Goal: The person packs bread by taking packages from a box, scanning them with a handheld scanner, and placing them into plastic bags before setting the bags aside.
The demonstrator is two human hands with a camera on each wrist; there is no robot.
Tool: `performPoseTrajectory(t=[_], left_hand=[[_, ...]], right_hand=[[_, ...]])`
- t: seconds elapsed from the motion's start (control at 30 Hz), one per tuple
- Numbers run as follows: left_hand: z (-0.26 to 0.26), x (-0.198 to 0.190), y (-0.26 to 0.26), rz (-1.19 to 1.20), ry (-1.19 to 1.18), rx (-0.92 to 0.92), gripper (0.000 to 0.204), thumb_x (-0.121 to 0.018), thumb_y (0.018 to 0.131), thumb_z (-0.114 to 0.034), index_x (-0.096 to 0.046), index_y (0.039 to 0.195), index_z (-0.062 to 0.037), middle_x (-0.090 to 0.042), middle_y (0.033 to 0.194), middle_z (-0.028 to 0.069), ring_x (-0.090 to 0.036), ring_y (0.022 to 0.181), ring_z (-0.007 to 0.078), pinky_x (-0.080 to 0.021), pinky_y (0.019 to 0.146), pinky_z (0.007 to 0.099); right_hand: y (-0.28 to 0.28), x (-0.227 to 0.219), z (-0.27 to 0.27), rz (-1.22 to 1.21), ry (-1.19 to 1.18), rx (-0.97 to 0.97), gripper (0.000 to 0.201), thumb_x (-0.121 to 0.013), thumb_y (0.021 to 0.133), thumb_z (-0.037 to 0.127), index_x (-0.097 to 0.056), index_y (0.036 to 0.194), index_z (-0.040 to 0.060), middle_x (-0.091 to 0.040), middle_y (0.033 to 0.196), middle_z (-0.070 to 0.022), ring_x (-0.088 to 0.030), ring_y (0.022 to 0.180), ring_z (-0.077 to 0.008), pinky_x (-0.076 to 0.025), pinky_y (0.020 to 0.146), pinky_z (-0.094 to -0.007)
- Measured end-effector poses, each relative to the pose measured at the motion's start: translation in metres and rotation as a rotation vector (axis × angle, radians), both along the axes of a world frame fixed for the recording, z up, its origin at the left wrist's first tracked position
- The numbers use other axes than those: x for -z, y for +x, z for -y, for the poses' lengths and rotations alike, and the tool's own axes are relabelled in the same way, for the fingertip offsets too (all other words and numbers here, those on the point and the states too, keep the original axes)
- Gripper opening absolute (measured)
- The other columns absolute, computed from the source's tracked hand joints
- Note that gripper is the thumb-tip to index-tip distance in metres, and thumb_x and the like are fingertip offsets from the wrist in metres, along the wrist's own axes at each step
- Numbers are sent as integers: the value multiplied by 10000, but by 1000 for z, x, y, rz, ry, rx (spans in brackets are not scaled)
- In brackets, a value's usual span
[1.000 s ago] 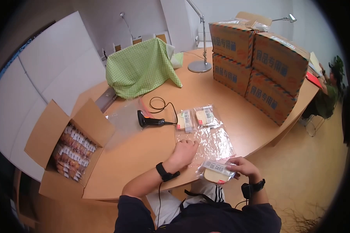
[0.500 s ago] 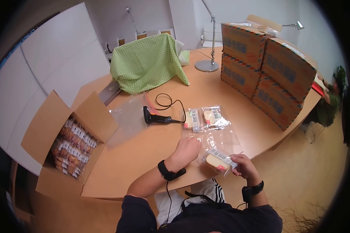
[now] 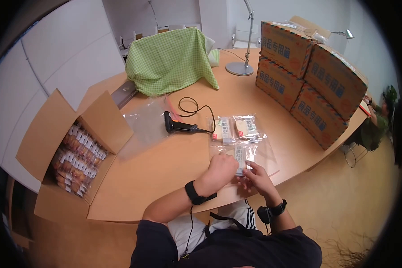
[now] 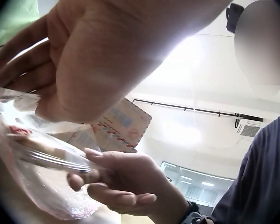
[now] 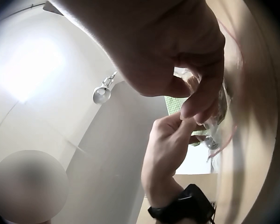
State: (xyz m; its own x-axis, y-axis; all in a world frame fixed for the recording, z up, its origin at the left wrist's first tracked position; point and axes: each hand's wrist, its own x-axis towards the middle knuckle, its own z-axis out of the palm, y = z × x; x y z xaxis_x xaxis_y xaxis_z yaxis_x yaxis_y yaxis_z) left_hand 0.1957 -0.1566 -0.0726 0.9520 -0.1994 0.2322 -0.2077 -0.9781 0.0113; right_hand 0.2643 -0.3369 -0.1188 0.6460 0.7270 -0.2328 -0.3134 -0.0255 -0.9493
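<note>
A clear plastic bag [image 3: 268, 161] lies flat near the table's front edge, two wrapped slices of white bread [image 3: 222, 130] side by side at its far end. Over its near part is a third wrapped bread packet [image 3: 239, 154], label up, its near end pinched between the thumb and fingers of my right hand [image 3: 257, 177]. My left hand [image 3: 221, 170] holds the bag's near left edge, knuckles up, close beside that packet. In the left wrist view the packet [image 4: 51, 151] sits within the bag's film, under my left hand.
A black barcode scanner [image 3: 182, 127] with a coiled cable lies beyond my left hand, next to another clear bag [image 3: 144, 125]. An open carton [image 3: 103, 120] of packaged food stands left. Stacked boxes [image 3: 279, 85], a lamp [image 3: 239, 68] and a green checked cloth [image 3: 172, 62] are farther back.
My right hand has carried the bread packet forward and left, from the table's front edge onto the bag, beside my left hand. The left hand stays at the bag's edge.
</note>
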Motion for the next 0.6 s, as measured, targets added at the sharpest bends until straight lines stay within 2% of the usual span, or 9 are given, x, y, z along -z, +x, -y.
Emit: performPoseTrajectory(t=[0.07, 0.17, 0.3, 0.4, 0.5, 0.57, 0.6], left_hand=[[3, 0, -3, -70, 68, -37, 107, -651, 742, -148, -703, 715, -58, -662, 718, 103, -676, 752, 267, -541, 614, 351], [6, 1, -4, -71, 151, -103, 113, -650, 761, -162, -708, 715, -77, -664, 727, 68, -669, 769, 246, -537, 627, 325], [13, 1, -7, -105, 142, -120, 105, -644, 767, -158, -711, 713, -97, -666, 725, 58, -666, 767, 233, -530, 632, 314], [19, 1, -9, -167, 163, -133, 104, -645, 766, -163, -711, 709, -107, -669, 731, 49, -663, 767, 219, -518, 627, 299], [20, 2, -10, -147, 178, -128, 101, -642, 765, -162, -713, 710, -115, -675, 732, 43, -661, 762, 211, -507, 619, 291], [21, 6, -11, -117, 275, -150, 103, -638, 766, -159, -714, 704, -126, -678, 727, 42, -659, 748, 208, -500, 611, 291], [23, 8, -11, -119, 276, -148, 103, -638, 766, -159, -714, 704, -126, -678, 727, 42, -659, 748, 208, -500, 611, 291]], right_hand=[[1, 1, -11, 163, -115, -26, 414, -542, 991, 176, -418, 1337, -16, -651, 745, -70, -596, 518, -136, -450, 416, -237], [7, 14, -20, 274, -150, -42, 429, -542, 992, 159, -392, 1352, -20, -633, 706, -54, -579, 514, -123, -436, 428, -236], [13, 14, -16, 104, -149, -100, 493, -540, 991, 149, -332, 1405, -19, -622, 699, -52, -571, 521, -112, -425, 445, -231], [8, 22, -17, 81, -81, -6, 552, -526, 993, 142, -269, 1458, -7, -613, 694, -38, -569, 524, -108, -429, 458, -227], [4, 25, -21, 205, -192, -1, 612, -536, 975, 130, -224, 1479, -22, -638, 692, -79, -601, 538, -149, -468, 491, -275], [5, 32, -21, 631, -326, 18, 677, -567, 941, 160, -203, 1467, -62, -664, 708, -168, -649, 573, -248, -509, 541, -363], [5, 34, -20, 628, -326, 19, 677, -567, 941, 160, -203, 1467, -62, -664, 708, -168, -649, 573, -248, -509, 541, -363]])
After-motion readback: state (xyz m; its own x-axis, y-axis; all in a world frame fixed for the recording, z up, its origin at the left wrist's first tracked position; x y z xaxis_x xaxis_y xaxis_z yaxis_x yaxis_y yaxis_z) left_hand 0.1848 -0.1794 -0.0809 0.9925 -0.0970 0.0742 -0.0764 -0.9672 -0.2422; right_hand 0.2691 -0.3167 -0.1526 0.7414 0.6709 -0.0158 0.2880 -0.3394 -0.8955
